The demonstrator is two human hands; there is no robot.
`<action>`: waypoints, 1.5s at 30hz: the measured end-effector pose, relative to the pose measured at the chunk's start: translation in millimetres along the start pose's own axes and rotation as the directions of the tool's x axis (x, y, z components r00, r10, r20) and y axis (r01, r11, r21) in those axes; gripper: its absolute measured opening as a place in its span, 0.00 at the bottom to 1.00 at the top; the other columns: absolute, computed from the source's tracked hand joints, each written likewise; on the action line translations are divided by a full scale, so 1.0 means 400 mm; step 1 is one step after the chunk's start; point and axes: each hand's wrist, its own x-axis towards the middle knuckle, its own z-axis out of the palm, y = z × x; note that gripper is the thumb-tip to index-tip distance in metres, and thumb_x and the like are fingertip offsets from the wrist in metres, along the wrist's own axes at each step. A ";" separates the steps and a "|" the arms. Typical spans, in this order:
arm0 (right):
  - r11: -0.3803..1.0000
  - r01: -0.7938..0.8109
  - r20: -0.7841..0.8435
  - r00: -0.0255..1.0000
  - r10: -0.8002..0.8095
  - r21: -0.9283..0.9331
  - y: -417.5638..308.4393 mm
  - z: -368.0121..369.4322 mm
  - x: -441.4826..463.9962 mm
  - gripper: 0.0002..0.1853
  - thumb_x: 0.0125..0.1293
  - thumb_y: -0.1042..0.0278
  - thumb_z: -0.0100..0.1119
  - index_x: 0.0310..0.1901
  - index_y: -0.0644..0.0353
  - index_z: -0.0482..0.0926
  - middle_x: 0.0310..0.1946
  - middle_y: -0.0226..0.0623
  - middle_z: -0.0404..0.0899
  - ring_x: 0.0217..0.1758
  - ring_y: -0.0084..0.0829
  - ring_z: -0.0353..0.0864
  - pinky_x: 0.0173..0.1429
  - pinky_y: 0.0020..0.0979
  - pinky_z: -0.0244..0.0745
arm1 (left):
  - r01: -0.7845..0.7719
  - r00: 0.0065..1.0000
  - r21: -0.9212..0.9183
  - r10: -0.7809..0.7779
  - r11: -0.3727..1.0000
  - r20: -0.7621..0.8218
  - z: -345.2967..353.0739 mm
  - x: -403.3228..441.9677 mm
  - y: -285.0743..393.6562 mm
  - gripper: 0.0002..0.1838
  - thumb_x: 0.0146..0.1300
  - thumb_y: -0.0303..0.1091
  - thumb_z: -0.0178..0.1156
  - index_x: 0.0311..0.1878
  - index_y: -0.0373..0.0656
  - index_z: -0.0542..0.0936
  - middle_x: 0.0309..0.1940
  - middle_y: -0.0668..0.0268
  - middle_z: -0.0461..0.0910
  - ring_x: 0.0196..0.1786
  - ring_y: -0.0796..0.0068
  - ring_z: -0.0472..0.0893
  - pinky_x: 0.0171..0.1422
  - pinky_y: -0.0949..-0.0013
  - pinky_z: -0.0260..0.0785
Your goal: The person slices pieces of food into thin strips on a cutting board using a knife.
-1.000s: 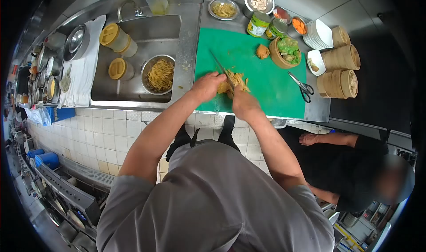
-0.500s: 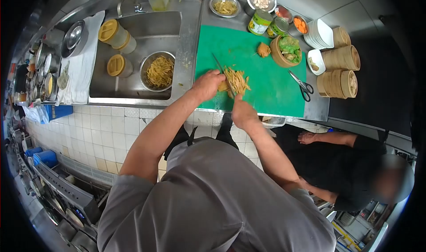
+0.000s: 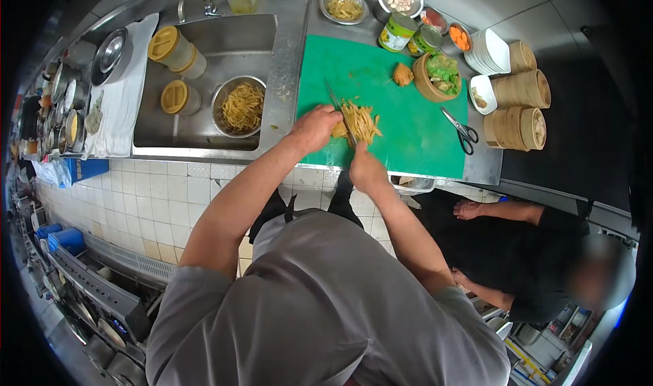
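Observation:
On the green cutting board (image 3: 408,141), my right hand (image 3: 368,170) is closed round the handle of a kitchen knife (image 3: 332,93). Its blade points away from me and slants to the left. My left hand (image 3: 318,126) presses with curled fingers on a yellowish-brown vegetable piece (image 3: 338,130) just left of the blade, partly hidden by the fingers. Against the blade's right side lies a loose pile of cut yellowish strips (image 3: 362,119). Farther right on the board are a brown lump (image 3: 403,74), a bamboo steamer with green leaves (image 3: 442,76) and black-handled scissors (image 3: 468,140).
Left is a sink (image 3: 224,36) with a bowl of strips (image 3: 241,107) and yellow-lidded containers (image 3: 178,97). Cans (image 3: 397,32), small bowls (image 3: 460,38), white dishes (image 3: 488,51) and bamboo steamers (image 3: 515,129) line the back and right. Another person in black (image 3: 503,250) is close on my right.
The knife and my right hand have shifted very slightly against the vegetable. The whole view has moved a little to the left. Both hands keep their grip.

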 end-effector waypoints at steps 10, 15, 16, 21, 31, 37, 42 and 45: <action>0.987 0.157 0.008 0.988 -0.156 -0.034 -0.045 -0.142 0.041 0.16 0.72 0.75 0.47 0.58 0.71 0.71 0.51 0.70 0.86 0.58 0.66 0.88 0.62 0.60 0.81 | 0.056 0.996 0.009 -0.056 0.998 0.076 -0.028 0.004 0.023 0.17 0.66 0.19 0.59 0.56 0.42 0.85 0.50 0.54 0.81 0.61 0.46 0.81 0.66 0.48 0.77; 0.996 0.051 0.080 0.996 -0.045 -0.076 -0.038 -0.142 -0.038 0.17 0.72 0.76 0.47 0.59 0.72 0.70 0.51 0.70 0.87 0.57 0.66 0.88 0.63 0.60 0.81 | 0.043 0.997 0.010 -0.043 0.999 0.062 -0.014 0.008 0.015 0.19 0.65 0.19 0.60 0.57 0.43 0.85 0.51 0.54 0.82 0.61 0.46 0.81 0.66 0.48 0.77; 0.996 0.051 0.088 0.995 -0.044 -0.078 -0.028 -0.123 -0.049 0.17 0.72 0.76 0.47 0.59 0.72 0.70 0.51 0.70 0.87 0.57 0.66 0.88 0.63 0.60 0.81 | 0.048 0.997 -0.005 -0.047 0.999 0.067 -0.014 0.005 0.015 0.19 0.64 0.19 0.60 0.57 0.43 0.85 0.51 0.54 0.82 0.62 0.46 0.81 0.66 0.48 0.77; 0.999 0.029 -0.007 1.000 -0.029 -0.015 0.008 -0.020 0.029 0.17 0.71 0.76 0.47 0.60 0.71 0.69 0.49 0.71 0.87 0.56 0.67 0.88 0.61 0.61 0.81 | 0.041 0.997 -0.002 -0.041 0.999 0.064 -0.006 0.005 0.009 0.19 0.64 0.18 0.60 0.56 0.43 0.85 0.52 0.54 0.82 0.61 0.45 0.82 0.66 0.48 0.77; 0.996 0.070 0.078 0.995 -0.066 -0.049 -0.049 -0.121 -0.034 0.17 0.72 0.76 0.49 0.60 0.72 0.69 0.48 0.69 0.88 0.55 0.66 0.89 0.60 0.58 0.82 | -0.009 1.000 0.008 0.009 1.000 -0.009 -0.009 -0.004 0.006 0.16 0.64 0.18 0.60 0.54 0.40 0.82 0.48 0.54 0.80 0.59 0.45 0.81 0.63 0.47 0.77; 1.000 0.006 0.005 1.000 -0.006 -0.001 -0.059 -0.046 0.071 0.18 0.73 0.75 0.49 0.61 0.70 0.69 0.52 0.67 0.87 0.59 0.63 0.89 0.63 0.59 0.81 | 0.001 1.000 -0.019 -0.001 1.000 -0.024 0.006 -0.007 -0.005 0.14 0.65 0.18 0.62 0.53 0.41 0.82 0.51 0.55 0.79 0.59 0.46 0.81 0.64 0.48 0.77; 0.996 0.064 0.068 0.996 -0.059 -0.065 -0.083 -0.132 0.020 0.17 0.73 0.76 0.49 0.61 0.70 0.70 0.52 0.68 0.87 0.59 0.64 0.88 0.64 0.57 0.81 | 0.057 0.998 -0.041 -0.058 0.998 -0.012 -0.001 -0.012 0.006 0.14 0.63 0.18 0.61 0.52 0.40 0.82 0.52 0.54 0.79 0.61 0.45 0.80 0.67 0.48 0.76; 0.998 0.022 0.063 0.998 -0.018 -0.065 -0.061 -0.062 0.010 0.17 0.73 0.76 0.49 0.60 0.70 0.70 0.51 0.68 0.87 0.58 0.65 0.88 0.64 0.57 0.82 | 0.030 0.999 -0.044 -0.031 0.999 -0.020 0.008 -0.008 -0.015 0.13 0.64 0.19 0.61 0.52 0.40 0.82 0.52 0.53 0.80 0.62 0.45 0.79 0.68 0.47 0.75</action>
